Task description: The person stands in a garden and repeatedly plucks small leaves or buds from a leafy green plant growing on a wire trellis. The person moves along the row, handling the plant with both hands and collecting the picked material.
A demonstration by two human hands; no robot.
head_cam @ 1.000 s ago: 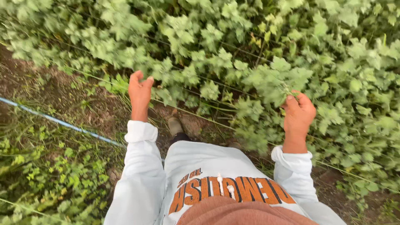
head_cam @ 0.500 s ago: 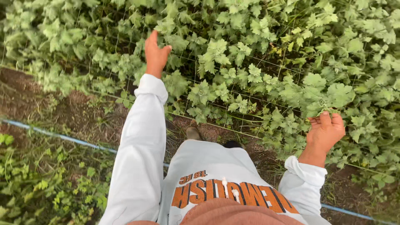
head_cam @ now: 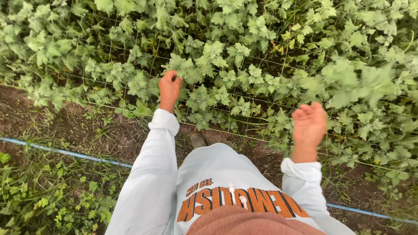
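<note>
Since the frame half a second back, our left hand (head_cam: 169, 88) has dropped from its raised, open-fingered reach and now sits lower against the foliage, while our right hand (head_cam: 309, 123) has let go of the leaves it touched and lifted clear, its outline motion-blurred.

Left hand: fingers curled inward and pressed together into a loose fist, knuckles toward the camera. It closes at the edge of a leafy shoot (head_cam: 187, 68), touching its leaves; we cannot tell whether a stem is actually pinched inside the curl.

Right hand: fingers bent and held close together, thumb alongside, nothing visible between them. It hangs just in front of the leaves and apart from them, near a blurred leaf cluster (head_cam: 348, 82) up and to its right.

The plants form a dense green bed (head_cam: 244, 39) across the upper half of the view, threaded by a thin support net (head_cam: 270, 99) of pale strings in a square grid. Below the bed lies bare brown soil (head_cam: 109, 130). A blue hose (head_cam: 65, 152) runs across the ground to our left and reappears lower right. One shoe (head_cam: 198, 140) shows on the soil between our white sleeves (head_cam: 150, 174). Low weeds (head_cam: 48, 196) fill the lower left corner.
</note>
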